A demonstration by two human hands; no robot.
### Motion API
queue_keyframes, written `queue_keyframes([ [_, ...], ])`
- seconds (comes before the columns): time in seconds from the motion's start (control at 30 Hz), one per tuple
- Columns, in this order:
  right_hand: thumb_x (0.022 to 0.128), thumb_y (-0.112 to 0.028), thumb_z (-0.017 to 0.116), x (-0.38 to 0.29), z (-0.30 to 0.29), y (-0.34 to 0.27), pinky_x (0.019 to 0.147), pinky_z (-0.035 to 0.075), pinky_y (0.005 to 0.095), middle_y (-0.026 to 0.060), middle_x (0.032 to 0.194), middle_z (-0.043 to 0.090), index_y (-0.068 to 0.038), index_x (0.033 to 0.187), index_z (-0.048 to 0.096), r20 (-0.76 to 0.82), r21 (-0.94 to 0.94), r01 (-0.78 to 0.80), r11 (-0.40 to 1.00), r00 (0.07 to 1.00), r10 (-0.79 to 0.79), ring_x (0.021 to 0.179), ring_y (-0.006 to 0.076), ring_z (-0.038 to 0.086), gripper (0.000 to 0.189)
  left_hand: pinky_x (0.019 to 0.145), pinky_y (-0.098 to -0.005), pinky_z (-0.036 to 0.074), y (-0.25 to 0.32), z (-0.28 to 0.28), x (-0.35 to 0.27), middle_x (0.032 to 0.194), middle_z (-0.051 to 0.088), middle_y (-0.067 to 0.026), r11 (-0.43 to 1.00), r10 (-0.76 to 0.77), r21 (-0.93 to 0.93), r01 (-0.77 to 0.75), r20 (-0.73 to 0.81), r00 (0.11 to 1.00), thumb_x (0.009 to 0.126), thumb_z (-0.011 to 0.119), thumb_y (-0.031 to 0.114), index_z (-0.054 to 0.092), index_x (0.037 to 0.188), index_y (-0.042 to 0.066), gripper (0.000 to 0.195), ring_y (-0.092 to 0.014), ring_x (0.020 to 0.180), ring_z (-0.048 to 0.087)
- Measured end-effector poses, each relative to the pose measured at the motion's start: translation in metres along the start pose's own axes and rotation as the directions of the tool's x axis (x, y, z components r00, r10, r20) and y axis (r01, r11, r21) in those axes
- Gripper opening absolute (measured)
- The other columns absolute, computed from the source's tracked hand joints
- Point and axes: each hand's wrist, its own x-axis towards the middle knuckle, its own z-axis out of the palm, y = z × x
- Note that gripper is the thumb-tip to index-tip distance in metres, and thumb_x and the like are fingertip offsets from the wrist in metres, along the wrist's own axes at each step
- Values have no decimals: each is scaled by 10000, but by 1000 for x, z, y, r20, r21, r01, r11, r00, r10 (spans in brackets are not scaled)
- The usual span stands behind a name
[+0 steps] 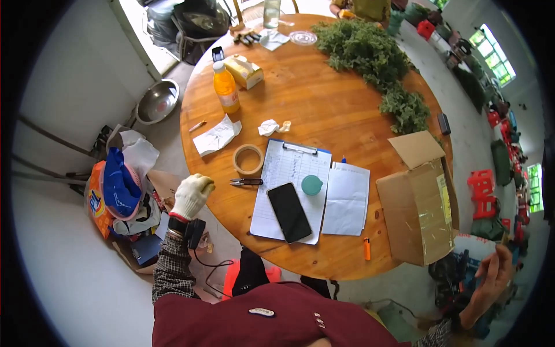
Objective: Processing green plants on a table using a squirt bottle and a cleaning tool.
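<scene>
My left hand [191, 196], in a white knit glove, is curled at the left edge of the round wooden table [299, 95]; whether it holds something cannot be seen. Nearest to it lie black thread snips [246, 182] and a roll of brown tape [248, 159]. My right hand [492, 271], bare, is raised at the far right beyond the cardboard box [416, 212]; a small thing may be at its fingertips, too unclear to tell. A clipboard with a form [271, 199] bears a black smartphone [289, 212] and a green round lid [311, 185]. Folded white paper [345, 199] adjoins it.
An orange lighter [367, 249], a bottle of orange drink [226, 89], a tissue box [243, 71] and crumpled tissue [269, 127] lie about the table. Green plant sprigs [368, 52] cover its far right, near another person [366, 11]. Bags [119, 186] and a steel basin [158, 101] are at left.
</scene>
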Motion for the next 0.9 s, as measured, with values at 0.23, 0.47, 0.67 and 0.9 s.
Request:
queue_keyframes([
  [0.23, 962, -119, 485, 35, 56, -44, 536, 326, 168, 19, 800, 515, 6, 1174, 537, 43, -80, 88, 993, 995, -85, 586, 40, 387, 252, 720, -377, 497, -79, -57, 43, 840, 632, -147, 997, 40, 64, -39, -8, 999, 821, 650, 128, 662, 887, 17, 130, -304, 783, 616],
  [0.47, 967, -111, 483, 8, 59, -10, 545, 337, 169, 15, 806, 526, 3, 1169, 538, -57, -29, -37, 999, 998, 35, 594, 37, 395, 238, 719, -336, 498, -111, -126, 116, 875, 646, -147, 991, 107, 96, -98, -93, 990, 837, 639, 104, 664, 934, 6, 140, -279, 778, 629],
  [0.67, 974, -107, 483, -33, 76, 2, 547, 349, 177, 14, 776, 526, -1, 1151, 544, -109, -90, -237, 967, 968, 227, 596, 42, 403, 215, 737, -357, 497, -130, -145, 200, 879, 649, -155, 996, 83, 41, -79, -127, 988, 817, 631, 100, 671, 945, 18, 158, -312, 802, 631],
  [0.9, 969, -106, 490, -94, 147, -48, 538, 356, 183, 19, 756, 530, -6, 1091, 565, -278, -90, -436, 896, 874, 398, 596, 45, 413, 175, 757, -366, 490, -159, -115, 321, 938, 641, -137, 911, 392, 148, -385, -23, 920, 802, 642, 111, 655, 1012, 32, 224, -309, 842, 624],
])
